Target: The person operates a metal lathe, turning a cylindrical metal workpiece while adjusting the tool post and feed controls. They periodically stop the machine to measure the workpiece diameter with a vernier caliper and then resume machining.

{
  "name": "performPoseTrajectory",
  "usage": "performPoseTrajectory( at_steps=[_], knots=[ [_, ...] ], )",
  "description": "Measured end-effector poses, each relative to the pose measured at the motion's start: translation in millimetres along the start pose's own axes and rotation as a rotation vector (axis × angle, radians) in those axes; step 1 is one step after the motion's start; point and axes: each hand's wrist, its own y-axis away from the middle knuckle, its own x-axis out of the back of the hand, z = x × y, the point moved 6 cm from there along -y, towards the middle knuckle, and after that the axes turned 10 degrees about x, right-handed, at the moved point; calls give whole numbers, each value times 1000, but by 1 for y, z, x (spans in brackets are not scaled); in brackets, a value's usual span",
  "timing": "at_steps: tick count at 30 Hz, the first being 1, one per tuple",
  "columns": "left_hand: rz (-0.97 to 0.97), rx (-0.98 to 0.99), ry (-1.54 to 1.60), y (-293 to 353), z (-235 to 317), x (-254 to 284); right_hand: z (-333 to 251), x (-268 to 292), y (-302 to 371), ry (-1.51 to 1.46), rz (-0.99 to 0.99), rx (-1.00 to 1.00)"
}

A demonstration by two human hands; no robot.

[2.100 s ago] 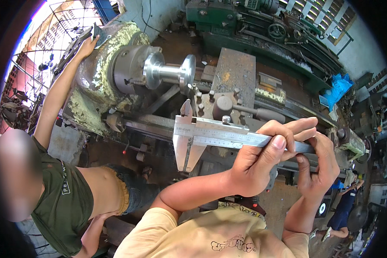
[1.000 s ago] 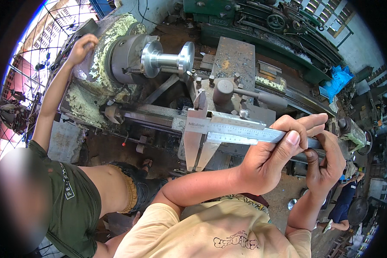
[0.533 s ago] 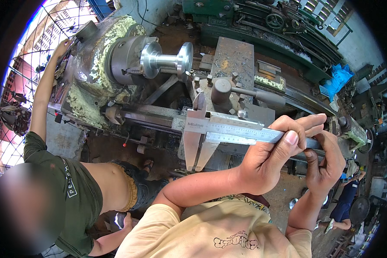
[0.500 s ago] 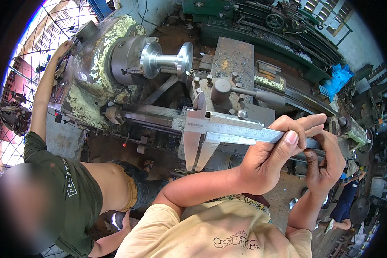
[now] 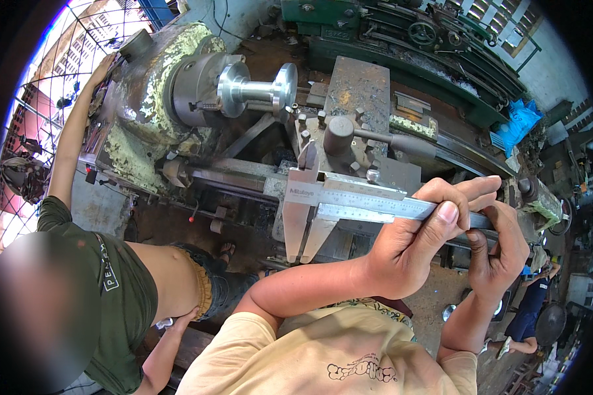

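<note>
caliper point(image 5: 364, 201) held up in front of a worn lathe point(image 5: 128, 141).
the left hand point(image 5: 415, 243) pinches it between thumb and fingers, and the right hand point(image 5: 497, 247) grasps its right end; its measuring head points left. beyond it, a shiny spool-shaped metal piece point(image 5: 257, 91) sits fixed in the round chuck point(image 5: 197, 92), and at the left a green-shirted co-worker point(image 5: 128, 293) stretches one arm point(image 5: 70, 148) up beside the lathe.

You're in a machine workshop: paint-worn lathe point(image 5: 138, 85) before you, shiny spool-shaped metal part point(image 5: 260, 91) in its chuck point(image 5: 192, 92), green lathe point(image 5: 402, 52) behind, vernier caliper point(image 5: 359, 196) up close.
</note>
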Motion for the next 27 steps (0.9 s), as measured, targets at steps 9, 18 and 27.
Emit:
performPoseTrajectory(
  at_steps=[9, 18, 27],
  knots=[
    [17, -22, 28, 1, -1, -8, 0, 6, 5, 8, 3, -2],
    [40, -17, 0, 2, -4, -13, 0, 10, 9, 7, 5, -3],
    [-9, -2, -44, 4, -10, -15, 0, 15, 14, 4, 12, -14]
  ],
)
